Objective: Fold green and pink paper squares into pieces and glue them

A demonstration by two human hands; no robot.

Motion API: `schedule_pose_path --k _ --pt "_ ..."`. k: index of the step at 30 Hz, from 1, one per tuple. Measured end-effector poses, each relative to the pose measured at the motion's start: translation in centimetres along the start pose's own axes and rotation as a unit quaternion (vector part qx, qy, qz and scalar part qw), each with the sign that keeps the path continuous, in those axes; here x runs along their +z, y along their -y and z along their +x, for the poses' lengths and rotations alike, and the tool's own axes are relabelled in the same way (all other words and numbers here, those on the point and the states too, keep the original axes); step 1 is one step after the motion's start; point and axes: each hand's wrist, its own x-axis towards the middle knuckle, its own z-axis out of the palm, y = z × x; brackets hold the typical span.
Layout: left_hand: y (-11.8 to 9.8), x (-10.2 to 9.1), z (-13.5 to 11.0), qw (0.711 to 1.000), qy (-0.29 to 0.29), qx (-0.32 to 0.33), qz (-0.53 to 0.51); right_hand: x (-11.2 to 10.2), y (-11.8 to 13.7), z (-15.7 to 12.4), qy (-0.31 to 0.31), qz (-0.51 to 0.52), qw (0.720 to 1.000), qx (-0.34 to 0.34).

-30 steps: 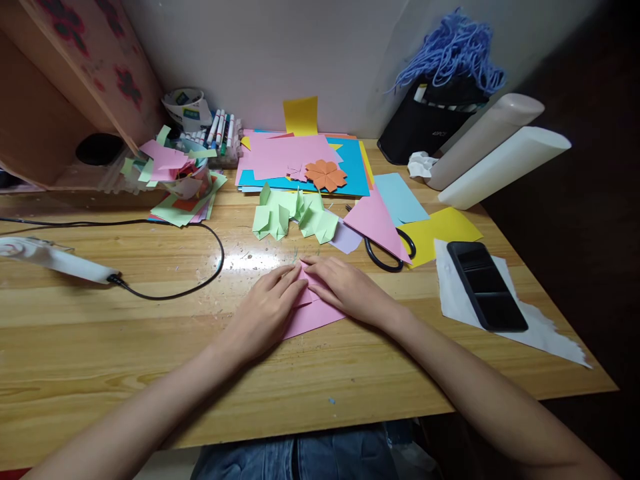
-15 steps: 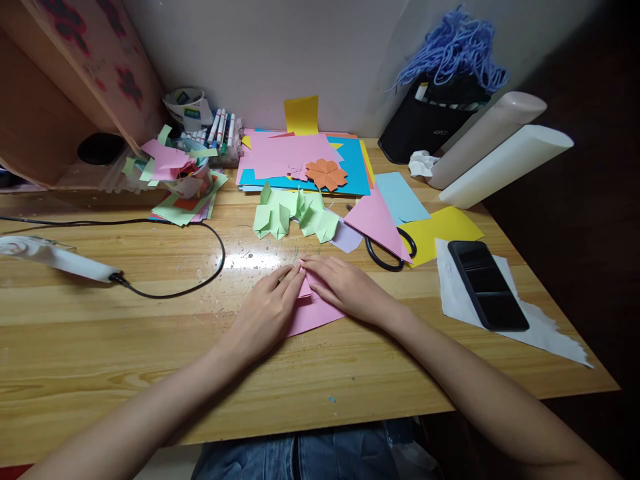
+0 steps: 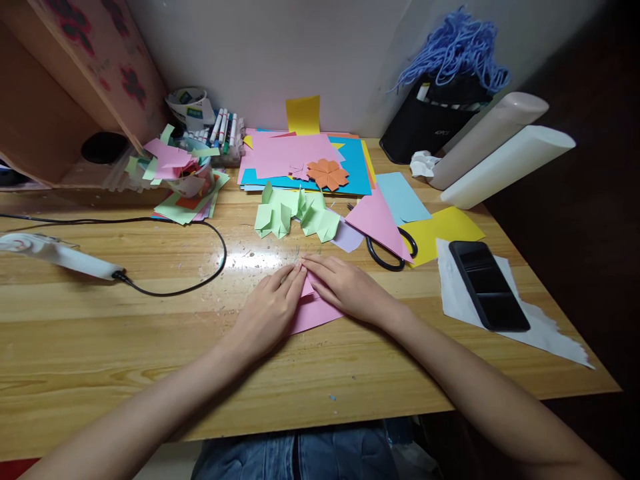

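A folded pink paper point(image 3: 314, 313) lies flat on the wooden desk point(image 3: 150, 347) in front of me. My left hand point(image 3: 267, 313) rests palm down on its left part, fingers stretched flat. My right hand point(image 3: 345, 288) lies on its right part, fingers extended toward the top corner. The fingertips of both hands meet at the paper's upper point. Most of the paper is hidden under my hands.
Green folded paper pieces point(image 3: 295, 215), an orange paper flower point(image 3: 327, 174) on coloured sheets point(image 3: 300, 157), and black scissors point(image 3: 383, 253) lie beyond. A black phone point(image 3: 487, 285) sits right on white paper. A black cable point(image 3: 190, 230) curves at left. Markers point(image 3: 223, 130) and scraps stand far left.
My fingertips have drawn closer together at the pink paper's top point. Otherwise the hands stay where they were.
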Motion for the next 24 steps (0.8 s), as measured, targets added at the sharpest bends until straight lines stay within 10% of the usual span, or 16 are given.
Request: schedule_pose_path --k 24 --pt "0.4 0.0 -0.2 0.993 0.011 0.016 -0.115 0.4 -0.3 0.2 -0.008 0.049 0.998 0.039"
